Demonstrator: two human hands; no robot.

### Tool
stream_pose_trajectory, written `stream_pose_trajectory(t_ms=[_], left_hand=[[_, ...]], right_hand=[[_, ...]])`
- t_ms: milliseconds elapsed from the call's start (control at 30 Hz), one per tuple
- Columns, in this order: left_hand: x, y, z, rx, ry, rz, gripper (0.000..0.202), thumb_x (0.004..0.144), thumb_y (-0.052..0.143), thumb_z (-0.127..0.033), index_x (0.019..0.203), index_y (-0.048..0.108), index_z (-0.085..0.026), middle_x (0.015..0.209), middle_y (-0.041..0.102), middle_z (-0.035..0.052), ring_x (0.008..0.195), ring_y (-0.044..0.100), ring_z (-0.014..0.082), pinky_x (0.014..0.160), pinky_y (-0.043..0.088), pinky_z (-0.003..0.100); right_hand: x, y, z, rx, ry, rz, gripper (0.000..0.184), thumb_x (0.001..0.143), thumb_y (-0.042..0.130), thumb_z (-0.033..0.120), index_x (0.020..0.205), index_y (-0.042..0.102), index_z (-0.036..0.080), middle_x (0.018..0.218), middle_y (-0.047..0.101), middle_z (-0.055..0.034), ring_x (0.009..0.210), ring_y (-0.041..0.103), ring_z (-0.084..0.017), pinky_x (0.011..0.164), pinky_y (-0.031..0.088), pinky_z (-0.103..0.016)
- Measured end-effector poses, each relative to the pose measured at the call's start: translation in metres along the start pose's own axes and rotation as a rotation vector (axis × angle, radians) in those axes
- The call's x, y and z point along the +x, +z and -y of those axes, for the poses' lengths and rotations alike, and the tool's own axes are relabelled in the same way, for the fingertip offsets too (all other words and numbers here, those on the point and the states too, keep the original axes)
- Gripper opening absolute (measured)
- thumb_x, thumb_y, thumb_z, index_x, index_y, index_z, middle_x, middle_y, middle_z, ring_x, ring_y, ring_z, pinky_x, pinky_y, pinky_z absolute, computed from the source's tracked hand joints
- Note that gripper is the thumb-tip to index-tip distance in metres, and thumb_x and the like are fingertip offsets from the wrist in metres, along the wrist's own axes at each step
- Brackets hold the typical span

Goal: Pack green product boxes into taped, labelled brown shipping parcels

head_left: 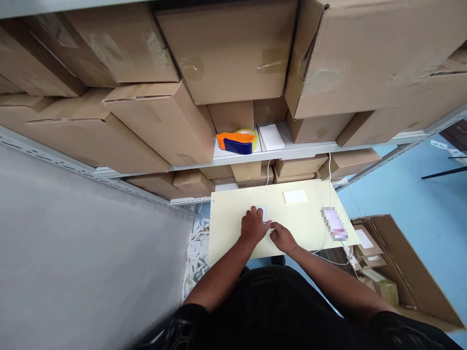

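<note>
On the pale yellow table, my left hand [254, 225] lies over a small white, flat rectangular piece [263, 214], fingers bent across its left part and thumb along its near edge. Much of the piece is hidden under the hand; whether it is a card or a thin box I cannot tell. My right hand [282, 237] is just to the right, its fingers curled into a pinch near the left thumb. What the pinch holds, if anything, is too small to see. Farther back on the table lies a white rectangular card [295, 196].
A phone-like device [334, 224], blurred out, lies at the table's right with a white cable. Shelves behind hold cardboard boxes [233, 48], an orange and blue tape dispenser [236, 143] and a white stack [271, 137]. An open carton [416, 272] with parcels stands right; paper scraps [199, 248] lie left.
</note>
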State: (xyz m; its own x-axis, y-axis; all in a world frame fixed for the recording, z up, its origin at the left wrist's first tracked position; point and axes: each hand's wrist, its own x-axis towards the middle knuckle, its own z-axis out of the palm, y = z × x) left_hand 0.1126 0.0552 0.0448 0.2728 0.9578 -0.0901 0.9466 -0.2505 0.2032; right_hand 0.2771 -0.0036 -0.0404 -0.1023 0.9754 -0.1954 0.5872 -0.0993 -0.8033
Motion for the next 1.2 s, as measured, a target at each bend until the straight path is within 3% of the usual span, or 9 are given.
stream_pose_trajectory(t_ms=[133, 267, 367, 467, 633, 700, 800, 967, 1200], left_hand=[[0.009, 0.002, 0.001, 0.017, -0.026, -0.019, 0.041, 0.087, 0.069, -0.046, 0.112, 0.059, -0.016, 0.113, 0.056, 0.0147, 0.1, 0.058, 0.032, 0.075, 0.051, 0.04], [0.001, 0.006, 0.012, -0.08, 0.021, -0.054, 0.043, 0.083, 0.073, -0.049, 0.11, 0.059, -0.018, 0.112, 0.057, 0.0145, 0.104, 0.059, 0.0338, 0.081, 0.053, 0.043], [-0.013, 0.016, 0.019, -0.332, 0.037, -0.125, 0.051, 0.081, 0.076, -0.045, 0.12, 0.054, -0.02, 0.124, 0.055, 0.0144, 0.112, 0.06, 0.0318, 0.09, 0.054, 0.043], [-0.029, 0.035, 0.027, -0.664, -0.1, -0.161, 0.061, 0.086, 0.069, -0.034, 0.139, 0.042, -0.021, 0.14, 0.049, 0.0153, 0.117, 0.062, 0.0265, 0.093, 0.055, 0.04], [-0.044, 0.08, 0.04, -1.055, -0.303, 0.12, 0.072, 0.081, 0.073, -0.027, 0.146, 0.042, -0.021, 0.151, 0.046, 0.0186, 0.131, 0.057, 0.0325, 0.092, 0.056, 0.042], [-0.045, 0.095, 0.043, -1.15, -0.357, 0.138, 0.075, 0.079, 0.076, -0.025, 0.146, 0.043, -0.021, 0.151, 0.047, 0.019, 0.134, 0.054, 0.0345, 0.093, 0.056, 0.043], [-0.044, 0.104, 0.053, -1.212, -0.4, 0.073, 0.076, 0.078, 0.077, -0.024, 0.147, 0.043, -0.022, 0.15, 0.049, 0.0187, 0.137, 0.052, 0.0346, 0.097, 0.054, 0.044], [-0.038, 0.098, 0.094, -1.212, -0.418, 0.003, 0.072, 0.08, 0.076, -0.023, 0.146, 0.046, -0.021, 0.148, 0.053, 0.0185, 0.135, 0.055, 0.0336, 0.098, 0.054, 0.044], [-0.004, 0.083, 0.187, -1.191, -0.437, -0.087, 0.071, 0.078, 0.075, -0.02, 0.144, 0.049, -0.02, 0.146, 0.054, 0.0183, 0.13, 0.059, 0.0336, 0.094, 0.056, 0.04]], right_hand=[[-0.014, -0.004, -0.03, -0.09, 0.138, 0.127, 0.014, 0.081, 0.056, 0.018, 0.092, 0.063, 0.022, 0.08, 0.068, 0.0007, 0.072, 0.062, -0.017, 0.075, 0.049, -0.029], [-0.018, -0.007, -0.046, -0.105, 0.159, 0.162, 0.009, 0.082, 0.058, 0.02, 0.09, 0.062, 0.022, 0.087, 0.07, -0.0011, 0.078, 0.065, -0.018, 0.077, 0.048, -0.029], [-0.008, -0.005, -0.042, -0.039, 0.167, 0.16, 0.022, 0.083, 0.062, 0.026, 0.105, 0.064, 0.022, 0.101, 0.073, -0.0039, 0.081, 0.068, -0.018, 0.079, 0.05, -0.03], [0.01, -0.001, -0.03, 0.011, 0.167, 0.172, 0.037, 0.084, 0.065, 0.03, 0.119, 0.062, 0.021, 0.114, 0.073, -0.0073, 0.084, 0.07, -0.019, 0.081, 0.052, -0.032], [0.036, 0.008, -0.017, 0.048, 0.148, 0.272, 0.055, 0.08, 0.069, 0.026, 0.134, 0.056, 0.022, 0.126, 0.071, -0.0089, 0.099, 0.071, -0.023, 0.086, 0.055, -0.035], [0.043, 0.012, -0.015, 0.052, 0.153, 0.321, 0.059, 0.079, 0.069, 0.024, 0.136, 0.054, 0.022, 0.129, 0.07, -0.0087, 0.104, 0.07, -0.024, 0.088, 0.055, -0.035], [0.055, 0.02, -0.009, 0.033, 0.153, 0.362, 0.06, 0.078, 0.07, 0.021, 0.135, 0.054, 0.022, 0.129, 0.07, -0.0087, 0.109, 0.069, -0.024, 0.09, 0.055, -0.035], [0.089, 0.049, 0.02, 0.039, 0.172, 0.384, 0.062, 0.078, 0.071, 0.02, 0.137, 0.054, 0.022, 0.13, 0.069, -0.0093, 0.115, 0.069, -0.026, 0.094, 0.054, -0.035], [0.151, 0.115, 0.08, 0.021, 0.207, 0.356, 0.062, 0.079, 0.071, 0.021, 0.139, 0.053, 0.023, 0.133, 0.068, -0.0087, 0.116, 0.069, -0.024, 0.095, 0.054, -0.033]])
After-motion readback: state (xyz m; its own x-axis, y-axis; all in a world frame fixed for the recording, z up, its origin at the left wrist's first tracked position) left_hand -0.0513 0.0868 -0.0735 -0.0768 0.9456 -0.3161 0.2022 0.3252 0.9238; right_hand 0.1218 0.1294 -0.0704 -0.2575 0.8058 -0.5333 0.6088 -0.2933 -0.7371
